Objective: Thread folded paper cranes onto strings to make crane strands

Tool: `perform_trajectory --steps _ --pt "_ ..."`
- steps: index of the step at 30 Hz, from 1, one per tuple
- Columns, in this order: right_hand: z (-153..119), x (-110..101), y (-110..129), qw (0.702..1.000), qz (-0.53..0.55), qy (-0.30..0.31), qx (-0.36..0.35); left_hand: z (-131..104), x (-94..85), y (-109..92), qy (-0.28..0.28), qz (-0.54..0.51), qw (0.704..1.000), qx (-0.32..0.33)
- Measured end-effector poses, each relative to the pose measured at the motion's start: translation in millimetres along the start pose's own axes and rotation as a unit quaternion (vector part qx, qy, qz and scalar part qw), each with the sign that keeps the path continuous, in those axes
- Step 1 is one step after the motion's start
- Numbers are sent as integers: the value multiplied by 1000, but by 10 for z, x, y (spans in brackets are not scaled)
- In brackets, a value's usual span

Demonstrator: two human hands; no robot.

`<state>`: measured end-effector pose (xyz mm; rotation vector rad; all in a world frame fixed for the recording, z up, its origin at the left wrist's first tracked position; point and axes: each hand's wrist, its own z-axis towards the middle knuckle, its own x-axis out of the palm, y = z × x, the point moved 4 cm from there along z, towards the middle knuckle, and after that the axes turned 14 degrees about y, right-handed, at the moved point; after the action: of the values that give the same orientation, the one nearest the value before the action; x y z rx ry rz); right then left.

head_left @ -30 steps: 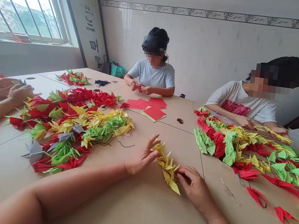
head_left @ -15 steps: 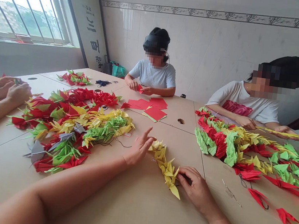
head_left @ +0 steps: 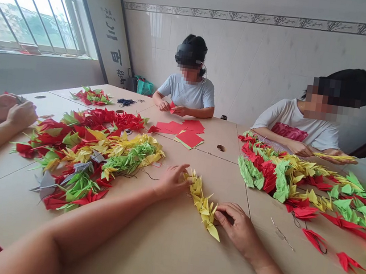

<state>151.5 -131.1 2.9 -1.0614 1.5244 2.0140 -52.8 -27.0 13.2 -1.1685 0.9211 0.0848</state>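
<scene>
A short string of folded yellow paper cranes (head_left: pixel 203 205) lies slantwise on the table in front of me. My left hand (head_left: pixel 174 181) is at its far end, thumb touching or very close to the paper, with the index finger lifted apart from it. At the near end, my right hand (head_left: pixel 238 227) has its thumb and fingers curled together against the right side of the yellow cranes. Those fingertips are partly hidden. Left of my left hand lies a large heap of red, green and yellow crane strings (head_left: pixel 93 154), with a few grey cranes (head_left: pixel 45 185) at its edge.
More crane strings (head_left: pixel 267 175) cover the right side, near a metal needle-like tool (head_left: pixel 282 234) and a loose red crane (head_left: pixel 349 262). Red paper squares (head_left: pixel 189 138) lie before a person folding red paper. Another person holds yellow strips (head_left: pixel 335 157). A co-worker's hands (head_left: pixel 14 110) are at left.
My left hand's raised fingers have come down a little toward the far end of the yellow string. My right hand stays nearly in place. The person at right has drawn the yellow strips leftward.
</scene>
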Motion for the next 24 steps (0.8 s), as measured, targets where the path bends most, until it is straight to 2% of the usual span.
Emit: perform_trajectory --steps 7,12,14,17,18,20,22,24 --pt "6 39 60 1000 -12 22 -4 7 46 35 -11 -29 999 -25" --pt "-12 113 218 999 34 37 -5 -11 50 35 6 -100 995 -2" --pt "-45 117 312 995 76 66 -1 -2 40 51 20 -155 988 2" --pt "-120 87 448 975 164 146 19 17 -13 58 40 -209 977 -10" --pt "-142 68 481 965 198 169 26 22 -35 48 52 -237 970 -13" --pt "-157 30 512 942 272 196 34 25 -61 6 94 -354 930 -18" --pt "-116 -12 479 921 350 166 32 22 -75 -57 135 -427 894 -25" --pt "-44 -40 384 902 418 98 47 24 -71 -103 163 -468 868 -40"
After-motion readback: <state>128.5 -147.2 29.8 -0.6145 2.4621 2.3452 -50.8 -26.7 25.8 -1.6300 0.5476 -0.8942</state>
